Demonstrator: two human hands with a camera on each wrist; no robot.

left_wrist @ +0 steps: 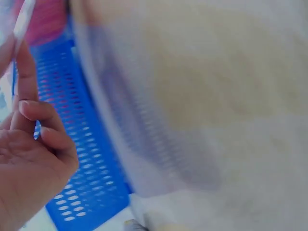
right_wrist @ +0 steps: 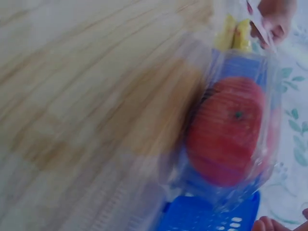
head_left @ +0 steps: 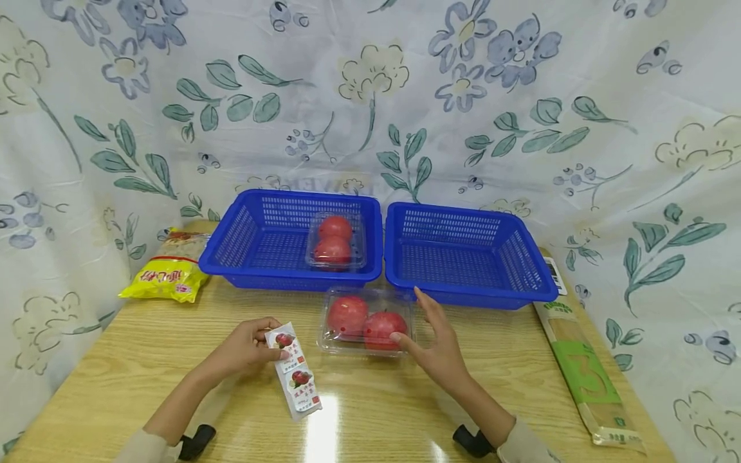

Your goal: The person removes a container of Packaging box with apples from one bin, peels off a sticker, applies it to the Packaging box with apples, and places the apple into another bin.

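My left hand [head_left: 250, 347] pinches a white strip of stickers [head_left: 294, 376] printed with red fruit, between thumb and fingers above the table. In the left wrist view the strip [left_wrist: 23, 19] shows edge-on and blurred. A clear plastic box [head_left: 366, 350] with two red round fruits [head_left: 347, 315] sits in front of the baskets. My right hand [head_left: 440, 354] is at the box's right end, fingers extended, thumb over the near right corner. Whether it touches the box is unclear. The right wrist view shows the box close up, with only fingertips [right_wrist: 269, 224] at the lower edge.
Two blue baskets stand side by side. The left basket [head_left: 231, 247] holds another clear box [head_left: 357, 244] of red fruits. The right basket [head_left: 448, 257] has nothing visible inside. A yellow food bag [head_left: 168, 270] lies far left; a long green-labelled packet [head_left: 585, 373] lies far right. Patterned cloth hangs behind.
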